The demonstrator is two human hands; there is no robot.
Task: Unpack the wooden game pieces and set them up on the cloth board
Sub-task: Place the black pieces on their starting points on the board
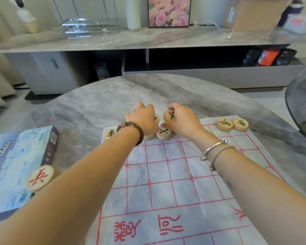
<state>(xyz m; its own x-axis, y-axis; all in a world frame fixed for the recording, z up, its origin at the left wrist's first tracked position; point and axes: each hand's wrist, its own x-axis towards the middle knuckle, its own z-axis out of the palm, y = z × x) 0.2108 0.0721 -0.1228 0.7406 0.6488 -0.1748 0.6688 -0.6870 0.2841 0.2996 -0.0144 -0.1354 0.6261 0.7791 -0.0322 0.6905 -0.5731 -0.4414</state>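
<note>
Pale wooden discs (163, 133) on creased cloth board (166, 174)

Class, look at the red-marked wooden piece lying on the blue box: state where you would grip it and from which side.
Pinch the red-marked piece by its curved rim, thumb and finger on opposite edges, coming from above. It is a flat disc lying face up on the blue box, so only its top and rim are exposed.
</note>
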